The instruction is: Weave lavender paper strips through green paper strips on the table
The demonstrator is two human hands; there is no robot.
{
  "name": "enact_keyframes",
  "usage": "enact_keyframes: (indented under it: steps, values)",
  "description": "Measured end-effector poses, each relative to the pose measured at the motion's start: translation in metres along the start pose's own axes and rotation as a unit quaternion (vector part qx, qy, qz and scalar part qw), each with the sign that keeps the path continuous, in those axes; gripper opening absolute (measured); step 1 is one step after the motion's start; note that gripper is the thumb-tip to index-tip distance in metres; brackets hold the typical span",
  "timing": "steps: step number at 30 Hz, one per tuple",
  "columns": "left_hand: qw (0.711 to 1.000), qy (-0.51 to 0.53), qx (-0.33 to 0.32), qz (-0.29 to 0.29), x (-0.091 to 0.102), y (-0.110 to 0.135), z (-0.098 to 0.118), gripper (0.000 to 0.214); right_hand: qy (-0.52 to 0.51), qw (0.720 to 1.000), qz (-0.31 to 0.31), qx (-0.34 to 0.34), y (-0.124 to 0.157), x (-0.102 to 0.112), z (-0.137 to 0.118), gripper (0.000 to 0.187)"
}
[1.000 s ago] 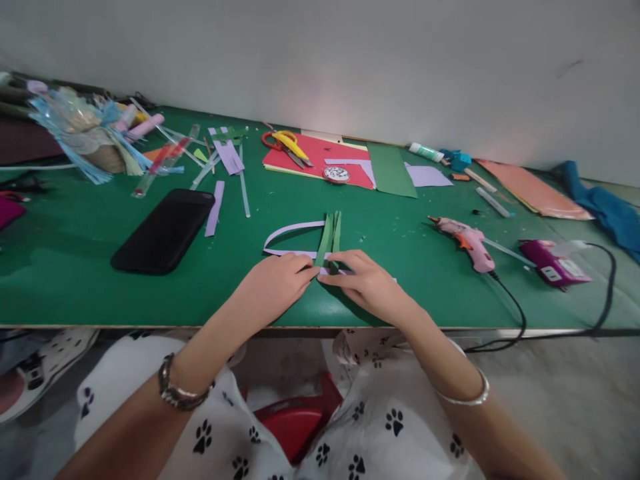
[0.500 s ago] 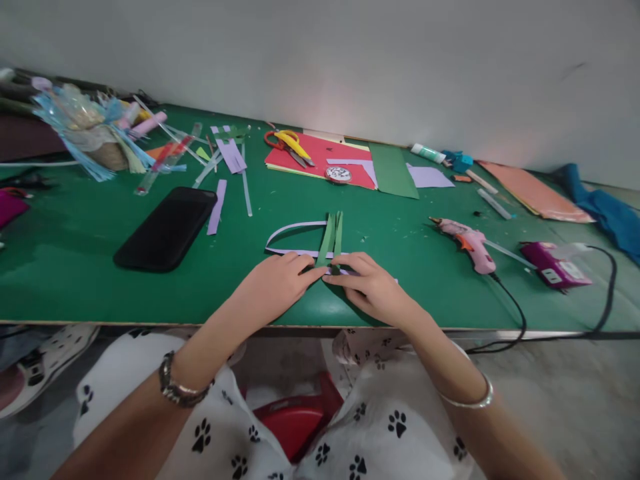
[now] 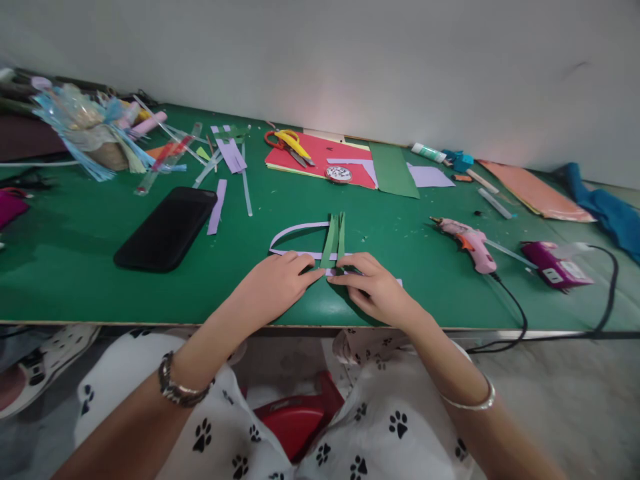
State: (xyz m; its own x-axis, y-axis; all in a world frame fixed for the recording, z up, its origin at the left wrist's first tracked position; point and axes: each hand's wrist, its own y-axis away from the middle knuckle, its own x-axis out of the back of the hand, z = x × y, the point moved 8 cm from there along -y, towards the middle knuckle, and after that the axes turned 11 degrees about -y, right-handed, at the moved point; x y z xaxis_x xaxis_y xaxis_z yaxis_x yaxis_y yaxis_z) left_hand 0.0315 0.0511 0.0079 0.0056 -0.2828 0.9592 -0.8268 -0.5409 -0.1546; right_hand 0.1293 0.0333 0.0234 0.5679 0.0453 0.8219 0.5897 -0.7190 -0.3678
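Green paper strips (image 3: 331, 241) stand side by side, crossing a thin purple paper strip (image 3: 299, 227) that bends round in a loop on the left. My left hand (image 3: 275, 283) pinches the lower end of the green strips from the left, thumb and fingers close together. From the other side, my right hand (image 3: 376, 287) is closed on the same crossing, its fingertips pressing at the strips' base. A short bit of purple strip shows between the fingertips, and another end pokes out right of my right hand. My fingers partly hide the crossing.
A black phone (image 3: 166, 229) lies to the left. Yellow-handled scissors (image 3: 290, 145) and a round patterned disc (image 3: 339, 175) rest on red paper (image 3: 320, 170) behind. To the right are a pink glue gun (image 3: 467, 243) with its cord and a purple power socket (image 3: 555, 265).
Both hands and the strips have shifted very slightly to the right. The green strips stand a little more upright, and the fingertips are slightly farther apart at their base.
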Motion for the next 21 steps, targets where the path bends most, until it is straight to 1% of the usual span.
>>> enact_keyframes:
  steps: [5, 12, 17, 21]
  values:
    - [1.0, -0.011, -0.013, 0.002, 0.0, 0.001, 0.001, 0.034, -0.012, 1.0, -0.005, -0.011, 0.002, 0.001, 0.002, 0.035]
    - [0.999, 0.006, -0.009, 0.031, 0.005, 0.003, 0.001, 0.033, -0.017, 0.999, -0.014, -0.025, 0.005, 0.002, 0.002, 0.035]
    - [0.999, -0.005, -0.012, 0.037, 0.007, 0.003, 0.002, 0.031, -0.023, 0.999, -0.016, -0.035, 0.005, 0.002, 0.001, 0.032]
    - [0.998, -0.004, -0.025, 0.058, 0.01, 0.004, 0.004, 0.03, -0.016, 0.999, 0.012, -0.051, 0.006, 0.006, 0.002, 0.032]
